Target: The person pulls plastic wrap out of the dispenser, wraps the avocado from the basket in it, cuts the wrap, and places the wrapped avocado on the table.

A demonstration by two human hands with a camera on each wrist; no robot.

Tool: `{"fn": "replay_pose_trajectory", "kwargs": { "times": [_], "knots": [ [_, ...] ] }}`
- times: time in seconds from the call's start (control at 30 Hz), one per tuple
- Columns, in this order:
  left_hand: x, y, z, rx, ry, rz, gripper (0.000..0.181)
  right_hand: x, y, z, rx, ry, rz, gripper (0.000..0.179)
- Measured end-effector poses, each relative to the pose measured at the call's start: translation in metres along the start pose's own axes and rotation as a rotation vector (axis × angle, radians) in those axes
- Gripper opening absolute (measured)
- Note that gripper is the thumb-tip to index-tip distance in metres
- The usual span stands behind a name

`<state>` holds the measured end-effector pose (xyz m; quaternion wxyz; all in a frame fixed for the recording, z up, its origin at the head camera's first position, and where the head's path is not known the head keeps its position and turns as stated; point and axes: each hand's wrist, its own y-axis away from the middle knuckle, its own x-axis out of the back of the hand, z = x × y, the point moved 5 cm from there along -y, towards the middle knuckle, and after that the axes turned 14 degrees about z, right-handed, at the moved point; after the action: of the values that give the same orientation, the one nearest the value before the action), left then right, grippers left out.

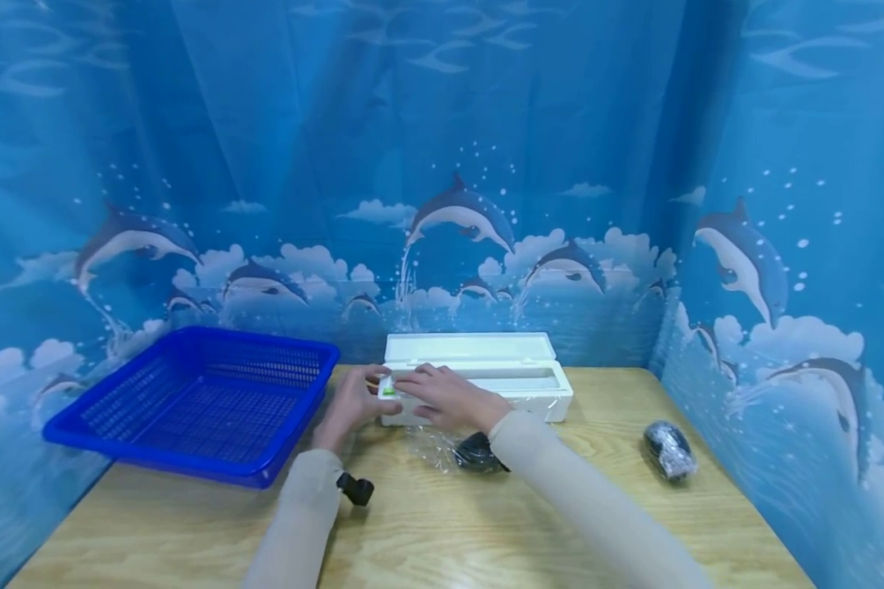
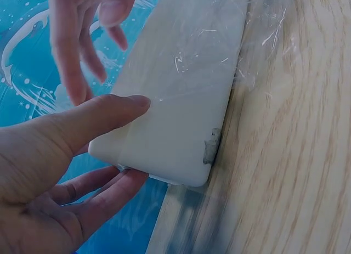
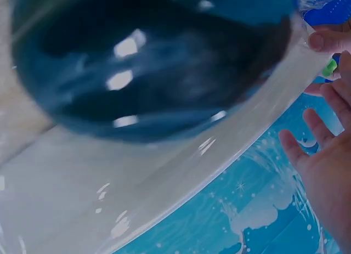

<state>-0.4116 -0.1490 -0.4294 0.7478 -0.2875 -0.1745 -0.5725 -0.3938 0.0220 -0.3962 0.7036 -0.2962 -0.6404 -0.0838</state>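
A long white box (image 1: pixel 479 406) with its lid (image 1: pixel 467 348) raised stands at the back of the table. My left hand (image 1: pixel 354 406) holds its left end, thumb on the front face (image 2: pixel 159 122) and fingers behind. A small green piece (image 1: pixel 389 392) shows at that end. Over the left part of the box, my right hand (image 1: pixel 445 398) has its fingers spread and extended; in the right wrist view that hand (image 3: pixel 329 166) grips nothing. Clear plastic film (image 2: pixel 263 34) lies along the box. A dark glossy rounded thing (image 1: pixel 477 452), partly hidden by the right sleeve, is in front.
To the left stands a blue plastic basket (image 1: pixel 265 470) with perforated sides. A black object in clear wrap (image 1: pixel 666 450) lies near the table's right edge. Behind the wooden table (image 1: pixel 427 540) hangs a blue dolphin-print curtain (image 1: pixel 302 164).
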Motion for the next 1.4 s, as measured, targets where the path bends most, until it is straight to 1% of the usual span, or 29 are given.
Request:
{"fn": "replay_pose_trajectory", "kwargs": {
  "times": [0.13, 0.23, 0.4, 0.67, 0.87, 1.03, 1.17, 1.3, 1.4],
  "knots": [
    [0.000, -0.001, 0.001, -0.015, -0.013, -0.007, 0.066, -0.002, -0.006, -0.004, 0.030, -0.002, -0.009, 0.054],
    [-0.001, -0.001, 0.000, -0.020, -0.018, -0.010, 0.064, -0.004, -0.006, -0.003, 0.032, -0.002, -0.024, 0.053],
    [-0.002, -0.002, -0.001, -0.007, -0.031, -0.022, 0.062, -0.005, -0.003, 0.001, 0.008, 0.011, -0.036, 0.052],
    [-0.001, -0.002, 0.000, 0.001, -0.043, -0.021, 0.060, 0.002, 0.000, 0.001, -0.014, 0.042, -0.046, 0.051],
    [-0.002, -0.002, -0.001, 0.000, -0.055, -0.025, 0.057, 0.003, -0.006, -0.001, -0.033, 0.051, -0.071, 0.048],
    [-0.003, -0.001, -0.003, -0.017, -0.070, -0.019, 0.055, 0.002, -0.013, -0.006, -0.006, 0.131, -0.088, 0.047],
    [-0.003, 0.000, -0.002, -0.024, -0.062, -0.021, 0.053, 0.000, -0.014, -0.008, -0.003, 0.192, -0.108, 0.047],
    [-0.002, -0.001, -0.001, -0.041, -0.065, -0.016, 0.053, 0.002, -0.010, -0.007, 0.014, 0.233, -0.087, 0.047],
    [-0.002, 0.000, 0.000, -0.058, -0.066, -0.016, 0.054, 0.002, -0.006, -0.006, 0.040, 0.254, -0.068, 0.051]
  ]
}}
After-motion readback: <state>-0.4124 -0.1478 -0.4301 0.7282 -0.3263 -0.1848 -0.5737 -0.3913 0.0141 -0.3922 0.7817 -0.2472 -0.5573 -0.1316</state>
